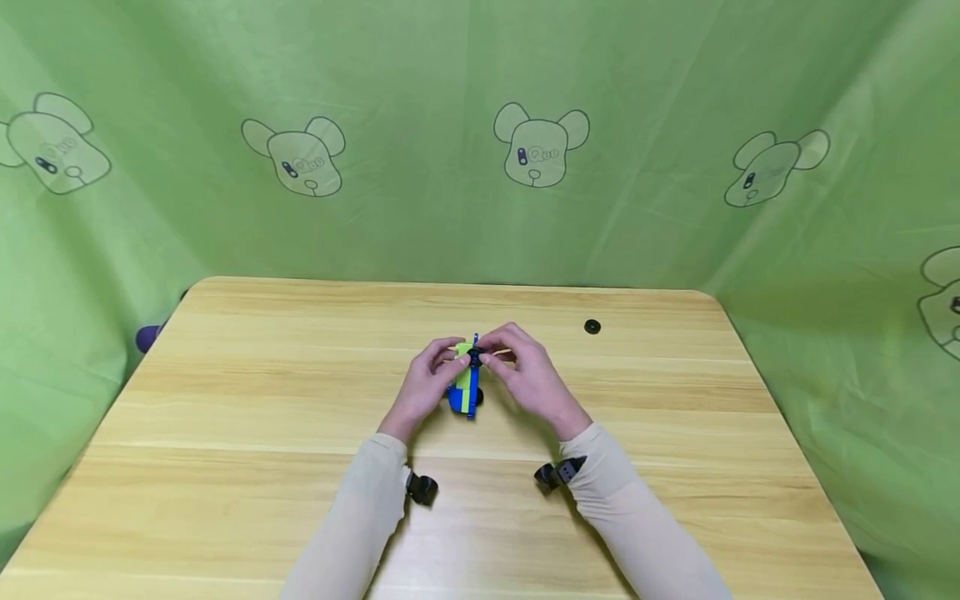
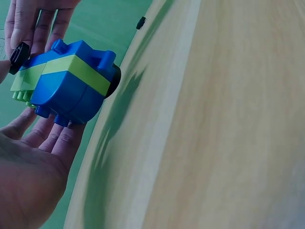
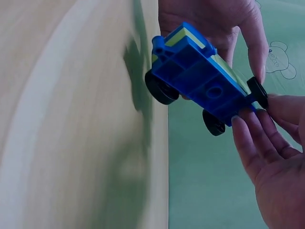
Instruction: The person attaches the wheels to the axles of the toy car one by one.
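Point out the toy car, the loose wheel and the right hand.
Toy car [image 3: 196, 76], right wrist view: its blue underside.
Loose wheel [image 1: 592, 327], head view: its upper face.
Right hand [image 1: 531, 372], head view: its back.

Toy car [image 1: 462, 402]: blue and lime-green; we hold it lengthwise, 12 to 6 o'clock, hollow underside toward 3.
Black wheel [image 3: 258, 92]: we pinch it near the car's 12 o'clock end.

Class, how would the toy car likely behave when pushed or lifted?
The toy car would probably roll, given the black wheels along its sides. It looks stiff, with straight edges and no visible sag. It's likely light, since fingertips support it.
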### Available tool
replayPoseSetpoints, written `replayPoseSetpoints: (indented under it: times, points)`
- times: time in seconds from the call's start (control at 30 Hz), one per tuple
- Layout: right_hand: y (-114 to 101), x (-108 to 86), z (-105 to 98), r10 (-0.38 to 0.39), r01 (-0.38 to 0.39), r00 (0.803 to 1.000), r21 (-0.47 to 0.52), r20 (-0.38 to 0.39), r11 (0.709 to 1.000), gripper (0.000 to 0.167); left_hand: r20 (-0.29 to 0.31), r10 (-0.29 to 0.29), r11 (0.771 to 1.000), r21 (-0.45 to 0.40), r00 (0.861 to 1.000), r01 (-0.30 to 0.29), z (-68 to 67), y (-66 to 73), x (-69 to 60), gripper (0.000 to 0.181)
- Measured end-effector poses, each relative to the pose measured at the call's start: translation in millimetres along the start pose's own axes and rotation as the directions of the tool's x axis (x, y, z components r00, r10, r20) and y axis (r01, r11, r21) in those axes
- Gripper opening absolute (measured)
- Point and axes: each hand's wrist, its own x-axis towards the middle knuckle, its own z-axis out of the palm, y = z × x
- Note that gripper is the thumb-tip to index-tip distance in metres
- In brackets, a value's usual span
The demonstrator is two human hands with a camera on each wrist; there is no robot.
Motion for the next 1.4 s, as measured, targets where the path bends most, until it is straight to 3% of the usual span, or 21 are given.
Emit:
replayPoseSetpoints:
  times: [0.17,0.4,0.87,1.4]
  points:
    - [2.2,-0.6,3.1,0.076,-0.076,0.997,0.041,-0.010,0.996,0.015,-0.005,0.001,0.999,-0.032,1.000,-0.001,-0.6,-0.4,-0.1,0.042]
    - [8.5,-0.5,5.1,0.186,-0.191,0.981,0.092,0.054,0.977,0.021,0.010,-0.006,0.999,-0.034,1.000,0.007,-2.3,0.0,1.1,0.044]
    - [7.2,2.0,2.1,0.202,-0.231,0.971,0.284,0.127,0.931,0.021,0.033,-0.036,0.999,-0.039,0.999,0.037,-3.5,-0.5,-0.3,0.050]
    - [6.8,1.5,1.4,0.194,-0.225,0.972,0.293,0.131,0.929,0.017,0.054,-0.036,0.998,-0.044,0.998,0.038,-3.1,1.3,-0.7,0.054]
